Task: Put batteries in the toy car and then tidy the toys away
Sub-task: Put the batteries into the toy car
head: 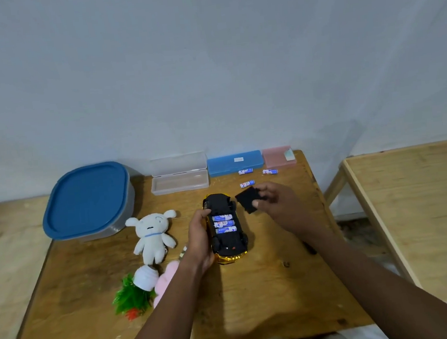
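A gold toy car [227,232] lies upside down on the wooden table [256,297], its black underside up. Three blue-and-white batteries [223,224] sit side by side in its open compartment. My left hand [199,240] grips the car's left side. To the right of the car, my right hand [277,205] pinches the black battery cover [247,202] just above the table. Three loose batteries [247,184] lie behind it, near the back edge.
A grey tub with a blue lid [89,201] stands at the back left. An open clear case [180,183], a blue case [234,163] and a pink case [278,157] line the wall. A white plush [152,237], a pink plush [167,281] and a toy plant [136,292] lie left of the car.
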The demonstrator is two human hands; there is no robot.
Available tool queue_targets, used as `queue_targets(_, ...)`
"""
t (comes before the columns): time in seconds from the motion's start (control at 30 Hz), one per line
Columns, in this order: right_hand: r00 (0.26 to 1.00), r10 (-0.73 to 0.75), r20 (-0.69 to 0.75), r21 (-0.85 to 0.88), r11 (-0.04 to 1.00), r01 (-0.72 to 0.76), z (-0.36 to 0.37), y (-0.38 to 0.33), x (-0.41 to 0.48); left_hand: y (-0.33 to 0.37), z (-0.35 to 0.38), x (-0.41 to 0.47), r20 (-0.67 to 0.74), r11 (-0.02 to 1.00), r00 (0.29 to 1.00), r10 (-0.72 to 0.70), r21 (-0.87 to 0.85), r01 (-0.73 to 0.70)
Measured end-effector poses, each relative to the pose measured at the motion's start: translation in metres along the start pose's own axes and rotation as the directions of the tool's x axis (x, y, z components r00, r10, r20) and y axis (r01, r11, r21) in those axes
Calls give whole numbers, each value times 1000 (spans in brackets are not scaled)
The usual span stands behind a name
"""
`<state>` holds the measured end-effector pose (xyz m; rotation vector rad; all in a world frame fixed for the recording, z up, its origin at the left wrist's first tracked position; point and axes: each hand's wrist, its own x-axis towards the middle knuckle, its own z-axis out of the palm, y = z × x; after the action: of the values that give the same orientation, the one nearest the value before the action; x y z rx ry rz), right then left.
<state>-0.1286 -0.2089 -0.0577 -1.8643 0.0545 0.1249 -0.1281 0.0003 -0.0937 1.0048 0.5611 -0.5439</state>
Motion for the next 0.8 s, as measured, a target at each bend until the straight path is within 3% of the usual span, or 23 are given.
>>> queue_targets(0.07,994,65,-90,-126,989,-77,0,12,1,-3,-6,-1,25,999,1000,2,-42,-1)
queue_targets(0.23,954,253,161,-472,869,-151,21,60,-8,-15,-9,-5,42,1000,999,6,13,-7)
queue_targets(0.3,942,297,153,-526,832,-177,27,73,-14,-20,-8,-9,9,998,1000,-7,67,7)
queue_targets(0.4,957,272,103,-533,827,-178,32,86,-21,-28,-8,-14,-53,991,998,-20,131,27)
queue_targets(0.57,997,61,46,-663,748,-15,35,94,-38,-40,-9,-16,-110,984,993,-41,170,59)
queue_targets(0.63,1000,-3,3,-641,768,4,35,90,-43,-42,-6,-18,-99,983,994,-55,168,71)
queue_targets(0.8,983,-59,-172,-383,924,-12,38,47,-49,-40,7,-22,-93,994,996,-19,101,28)
